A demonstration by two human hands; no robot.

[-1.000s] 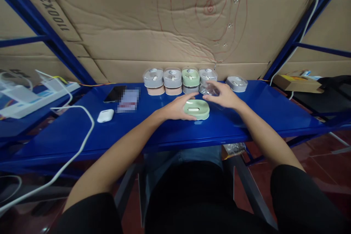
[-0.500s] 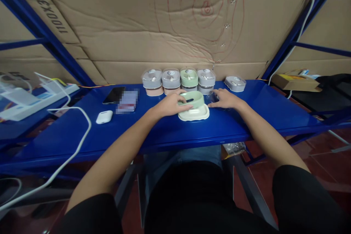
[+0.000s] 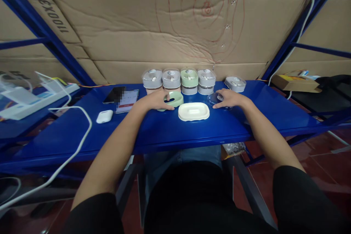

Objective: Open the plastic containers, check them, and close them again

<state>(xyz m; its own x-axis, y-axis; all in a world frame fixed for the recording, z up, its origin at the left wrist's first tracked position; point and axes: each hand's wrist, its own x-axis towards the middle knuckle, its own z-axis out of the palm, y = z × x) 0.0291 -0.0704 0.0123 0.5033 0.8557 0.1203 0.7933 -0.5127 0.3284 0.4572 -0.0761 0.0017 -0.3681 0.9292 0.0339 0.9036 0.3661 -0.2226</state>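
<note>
My left hand (image 3: 155,101) rests on the blue table (image 3: 68,131), fingers closed on a pale green oval tray part (image 3: 174,99) left of centre. A cream oval base (image 3: 193,111) lies alone at the middle of the table, touched by neither hand. My right hand (image 3: 229,99) lies flat over a clear plastic lid (image 3: 213,98) just right of the base. Behind both hands stands a row of small packaged boxes (image 3: 179,80) with clear tops, against the cardboard wall.
One more packaged box (image 3: 235,83) sits apart at the back right. A dark phone (image 3: 114,94), a second phone with a lit screen (image 3: 127,100) and a white earbud case (image 3: 104,116) lie at the left. A white cable (image 3: 74,117) loops over the left edge.
My left hand has lifted the green tray part off the cream base and carried it left onto the table. My right hand has set the clear lid down at the right.
</note>
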